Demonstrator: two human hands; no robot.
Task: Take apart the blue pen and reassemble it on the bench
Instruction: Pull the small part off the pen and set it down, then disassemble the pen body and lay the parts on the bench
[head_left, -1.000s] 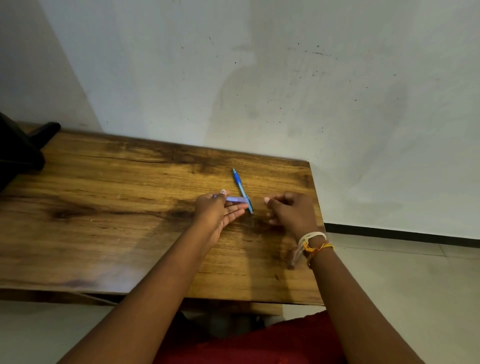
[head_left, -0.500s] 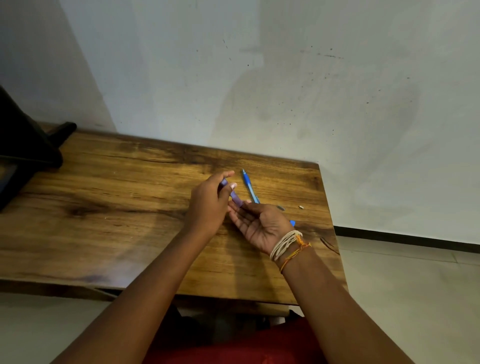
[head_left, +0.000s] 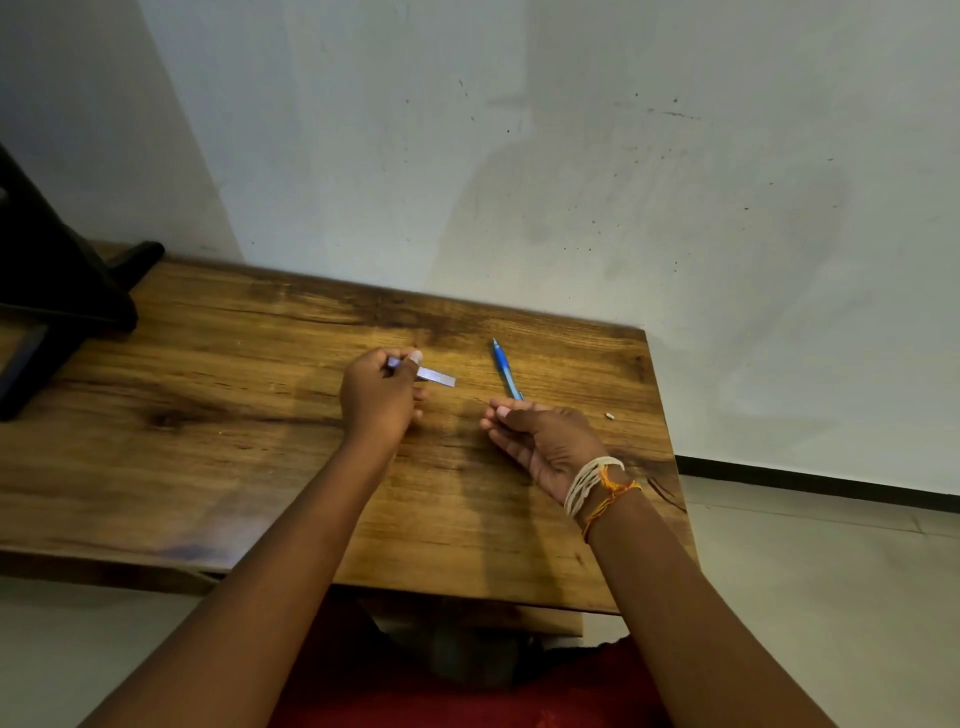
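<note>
Barrel (head_left: 435, 375) in left hand (head_left: 381, 397) (pinched); refill (head_left: 507, 370) beside.

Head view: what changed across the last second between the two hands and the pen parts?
The hands drew apart: left hand carried the pale barrel piece leftward, still pinched. Right hand turned palm-up and now pinches a thin piece I cannot identify. The blue pen part stayed on the bench, as did the small white bit.
</note>
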